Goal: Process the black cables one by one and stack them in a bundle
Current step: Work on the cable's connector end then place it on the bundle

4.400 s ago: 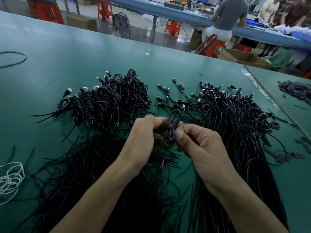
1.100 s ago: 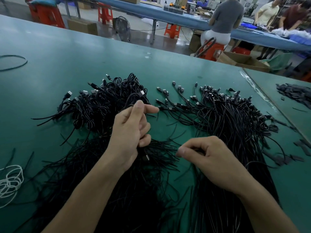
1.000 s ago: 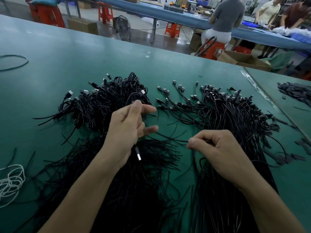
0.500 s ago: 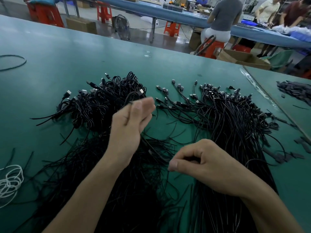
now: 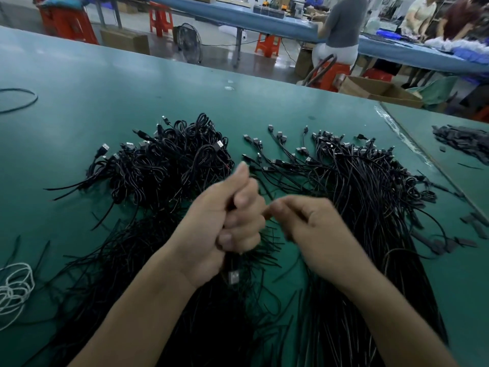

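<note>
two hands at centre: left hand (image 5: 222, 229), right hand (image 5: 315, 239). one black cable (image 5: 233, 274) in the left fingers (image 5: 238, 229). three cable heaps, strands past counting: coiled heap (image 5: 169, 165), plug-tipped heap (image 5: 365, 197), straight heap (image 5: 116, 279). one white cord (image 5: 14, 287) lower left, one fan (image 5: 189, 43) and three people (image 5: 341, 25) (image 5: 420, 11) (image 5: 465, 17) along the top.

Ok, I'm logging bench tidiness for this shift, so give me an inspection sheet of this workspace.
surface: green table, bare towards the far edge.
job's things: coiled cable heap at left; straight cable spread at right, plugs pointing away; one black cable, its plug hanging below the left hand.
clutter: dark flat pieces at far right.
grippers: left hand grips the black cable; right hand curled beside it, blurred, grip unclear.
cables: black loop and white cord coil at the left edge.
surroundings: seated person at a blue bench, orange stools, cardboard box.
</note>
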